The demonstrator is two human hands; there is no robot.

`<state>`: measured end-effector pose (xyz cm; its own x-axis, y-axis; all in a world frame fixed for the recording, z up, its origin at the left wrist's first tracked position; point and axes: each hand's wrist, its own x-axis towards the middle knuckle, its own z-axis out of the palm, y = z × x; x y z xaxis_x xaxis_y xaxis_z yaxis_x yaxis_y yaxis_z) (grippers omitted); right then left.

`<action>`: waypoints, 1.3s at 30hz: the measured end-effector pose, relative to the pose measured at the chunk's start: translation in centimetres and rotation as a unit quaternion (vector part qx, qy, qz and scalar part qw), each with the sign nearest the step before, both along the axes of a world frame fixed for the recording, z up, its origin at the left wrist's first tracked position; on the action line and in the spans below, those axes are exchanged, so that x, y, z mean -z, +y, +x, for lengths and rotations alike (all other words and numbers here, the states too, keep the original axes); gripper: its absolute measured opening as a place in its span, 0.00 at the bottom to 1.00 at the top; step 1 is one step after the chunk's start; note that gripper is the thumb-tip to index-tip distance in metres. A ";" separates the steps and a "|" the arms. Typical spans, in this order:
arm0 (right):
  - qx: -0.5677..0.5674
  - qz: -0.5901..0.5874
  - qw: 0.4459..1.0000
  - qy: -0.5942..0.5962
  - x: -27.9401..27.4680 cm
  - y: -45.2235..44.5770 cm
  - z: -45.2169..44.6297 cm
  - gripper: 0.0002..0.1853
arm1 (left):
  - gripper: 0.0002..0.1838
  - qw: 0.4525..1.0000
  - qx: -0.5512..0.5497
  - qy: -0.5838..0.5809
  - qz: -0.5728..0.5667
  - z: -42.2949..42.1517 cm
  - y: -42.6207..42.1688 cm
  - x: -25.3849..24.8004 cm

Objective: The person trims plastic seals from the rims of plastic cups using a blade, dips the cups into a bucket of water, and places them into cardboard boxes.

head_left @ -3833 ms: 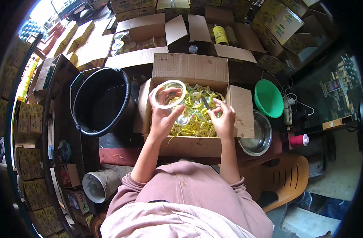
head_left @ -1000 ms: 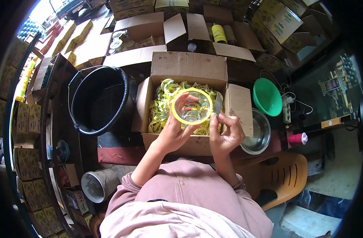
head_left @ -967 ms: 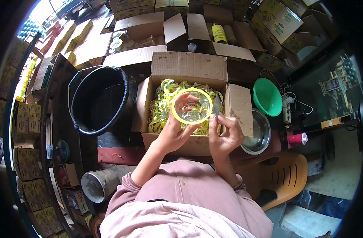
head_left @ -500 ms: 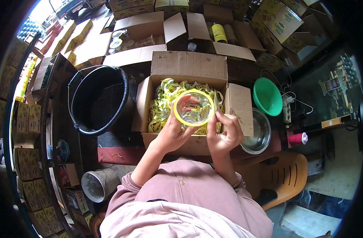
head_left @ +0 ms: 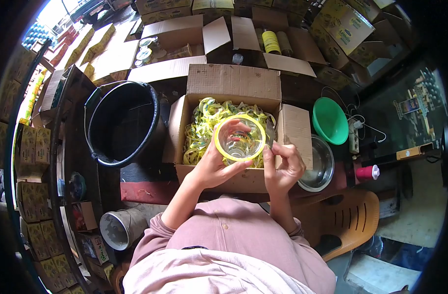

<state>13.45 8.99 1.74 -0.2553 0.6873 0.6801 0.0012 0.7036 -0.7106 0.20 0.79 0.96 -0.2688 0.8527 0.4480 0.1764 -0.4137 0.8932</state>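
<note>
Red-edged worktable (head_left: 145, 192) spans the near part of the room I watch through the head camera. Just past its edge, I see the left hand (head_left: 212, 166) grasping a clear jar (head_left: 239, 139) by its side, yellow rim toward me. Beside that rim, the right hand (head_left: 285, 166) pinches a thin blade (head_left: 270, 132); I cannot tell whether the two touch. Both are above an open carton (head_left: 241, 182) of tangled yellow strips (head_left: 203, 120), between a black bucket (head_left: 121, 122) and a green bowl (head_left: 330, 120). Farther back, I make out a yellow roll (head_left: 271, 42).
</note>
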 end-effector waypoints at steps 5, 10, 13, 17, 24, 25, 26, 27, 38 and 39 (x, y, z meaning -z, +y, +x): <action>0.033 0.013 0.999 0.010 -0.1 -0.8 0.1 0.07 | 0.41 1.000 -0.011 -0.002 0.008 0.1 0.1 0.4; 0.037 0.037 0.999 0.005 -0.2 -1.3 0.1 0.08 | 0.41 1.000 -0.022 0.011 0.005 0.1 0.1 0.4; 0.042 0.047 0.998 -0.009 -0.3 -1.2 -0.1 0.09 | 0.41 1.000 -0.006 0.003 0.009 0.2 0.1 0.4; 0.048 0.069 0.996 -0.010 -0.4 -0.9 -0.3 0.09 | 0.41 1.000 0.001 0.013 -0.009 0.2 0.0 0.7; 0.057 0.082 0.994 -0.046 -1.1 -0.3 -0.4 0.10 | 0.40 0.997 0.014 0.069 -0.039 0.0 -0.4 0.7; 0.044 0.071 0.996 -0.038 -1.1 -0.1 -0.4 0.10 | 0.40 0.994 0.015 0.103 -0.046 -0.1 -0.5 0.7; 0.030 0.061 0.997 -0.030 -1.0 0.2 -0.4 0.09 | 0.40 0.995 0.024 0.087 -0.043 -0.2 -0.5 0.7; 0.016 0.051 0.998 -0.022 -0.9 0.4 -0.4 0.09 | 0.40 0.996 0.032 0.072 -0.040 -0.2 -0.4 0.7; 0.000 0.019 1.000 -0.012 -0.7 -0.8 0.3 0.06 | 0.40 0.998 0.044 -0.052 0.003 -0.5 0.0 1.3; 0.002 0.020 1.000 -0.016 -0.6 -0.8 0.3 0.07 | 0.40 0.998 0.041 -0.048 0.003 -0.5 0.0 1.3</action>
